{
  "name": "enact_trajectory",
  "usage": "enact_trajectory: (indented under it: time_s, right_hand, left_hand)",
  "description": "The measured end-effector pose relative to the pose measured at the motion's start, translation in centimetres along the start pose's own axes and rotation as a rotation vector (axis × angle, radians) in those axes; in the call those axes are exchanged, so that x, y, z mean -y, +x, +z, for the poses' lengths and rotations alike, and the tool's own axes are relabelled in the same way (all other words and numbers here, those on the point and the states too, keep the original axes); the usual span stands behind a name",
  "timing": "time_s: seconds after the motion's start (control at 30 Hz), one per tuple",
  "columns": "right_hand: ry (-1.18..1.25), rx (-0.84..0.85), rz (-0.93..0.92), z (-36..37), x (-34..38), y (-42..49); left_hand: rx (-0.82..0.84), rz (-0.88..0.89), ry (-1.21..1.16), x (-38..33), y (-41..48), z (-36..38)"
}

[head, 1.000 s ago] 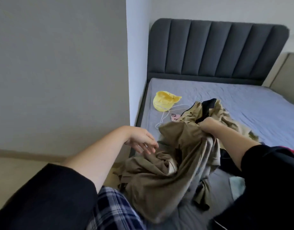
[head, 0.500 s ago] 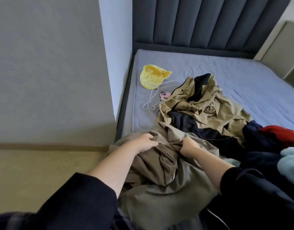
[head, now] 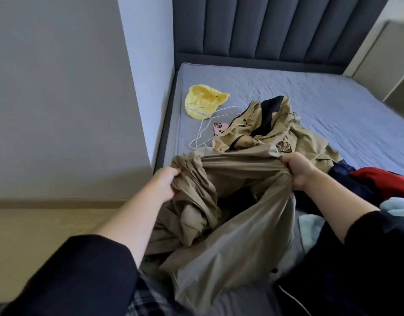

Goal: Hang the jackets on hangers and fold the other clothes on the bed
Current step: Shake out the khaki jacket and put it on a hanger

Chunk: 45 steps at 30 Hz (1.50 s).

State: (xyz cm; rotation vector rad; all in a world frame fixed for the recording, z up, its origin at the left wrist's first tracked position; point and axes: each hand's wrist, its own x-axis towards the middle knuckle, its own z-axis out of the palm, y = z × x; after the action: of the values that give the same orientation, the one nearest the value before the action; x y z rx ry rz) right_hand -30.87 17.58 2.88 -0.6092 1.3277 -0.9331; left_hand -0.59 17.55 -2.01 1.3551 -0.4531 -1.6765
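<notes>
Khaki jacket (head: 230, 215) lay bunched at the near bed (head: 333, 106) edge, left hand (head: 165, 184) and right hand (head: 297, 169) each clamped on its fabric; uneven pulling might tangle the sleeves.

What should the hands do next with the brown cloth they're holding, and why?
Probably lift and shake it out. The left hand and right hand both grip the brown cloth, one edge stretched between them, but the rest hangs bunched; the white hangers lie untouched.
</notes>
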Motion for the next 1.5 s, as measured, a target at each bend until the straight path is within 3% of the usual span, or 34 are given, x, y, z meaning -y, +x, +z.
enact_trajectory:
  time_s: [0.07,0.13,0.17,0.23,0.27,0.33,0.47,0.53,0.67,0.73,0.87,0.93,1.07,1.17,1.23,1.3,1.4,1.5]
  right_hand:
    - [-0.007,0.116,-0.027,-0.3,0.3,-0.7]
    - [-0.088,0.086,-0.044,0.1,0.6,-0.3]
    - [-0.231,0.019,-0.07,0.2,0.7,0.3]
    - [-0.862,-0.285,-0.219,0.0,0.2,1.7]
    - [-1.004,-0.481,-0.317,-0.5,-0.3,2.4]
    - [-0.972,-0.589,-0.421,-1.1,-1.9,3.1]
    - [-1.118,-0.358,-0.382,1.4,-6.1,3.2]
    - [-1.262,-0.271,-0.301,2.7,-8.7,3.1]
    - [-1.678,-0.187,-0.244,2.9,-12.5,2.7]
    - [-1.835,-0.214,-0.318,1.5,-12.5,2.5]
    - [-2.017,-0.355,-0.484,-4.1,-10.5,1.6]
    - [-2.064,-0.429,-0.438,-7.0,-9.8,1.2]
    - [-2.033,-0.53,-0.138,-8.8,-10.0,1.9]
    - [-1.691,-0.654,-0.387,-6.7,-10.2,3.1]
    - [-1.463,-0.519,-0.451,-4.0,-10.3,3.4]
    - [-1.312,-0.317,-0.272,-1.5,-10.9,3.6]
    - [-1.438,-0.066,-0.113,0.4,-11.8,4.0]
    - [-1.422,0.111,0.094,1.2,-11.7,3.8]
  left_hand:
    - [0.102,0.011,0.046,-2.0,-0.6,-1.1]
    - [0.086,0.056,0.169,-3.3,-0.4,-1.8]
    - [-0.003,0.127,0.228,-3.7,0.1,-2.2]
    - [-0.278,0.301,0.384,-4.0,1.2,-3.0]
    - [-0.365,0.347,0.479,-4.0,1.4,-3.5]
    - [-0.382,0.353,0.625,-3.1,1.4,-3.9]
    - [-0.177,0.174,0.813,0.5,0.5,-3.2]
    - [-0.082,0.121,1.044,2.7,-0.1,-1.7]
    - [-0.088,0.211,1.587,6.9,-1.2,1.1]
    - [-0.118,0.335,1.698,7.4,-1.5,0.9]
    - [-0.339,0.554,1.461,5.1,-0.8,-1.6]
    - [-0.492,0.594,1.239,3.6,-0.1,-3.0]
    - [-0.625,0.363,1.053,1.6,1.4,-5.6]
    - [-0.564,0.245,0.907,1.7,2.0,-6.1]
    - [-0.489,0.262,0.796,2.1,2.0,-5.8]
    - [-0.423,0.278,0.643,2.4,1.8,-5.4]
    - [-0.342,0.228,0.369,2.3,1.3,-5.1]
    - [-0.365,0.145,0.362,1.4,1.0,-5.4]
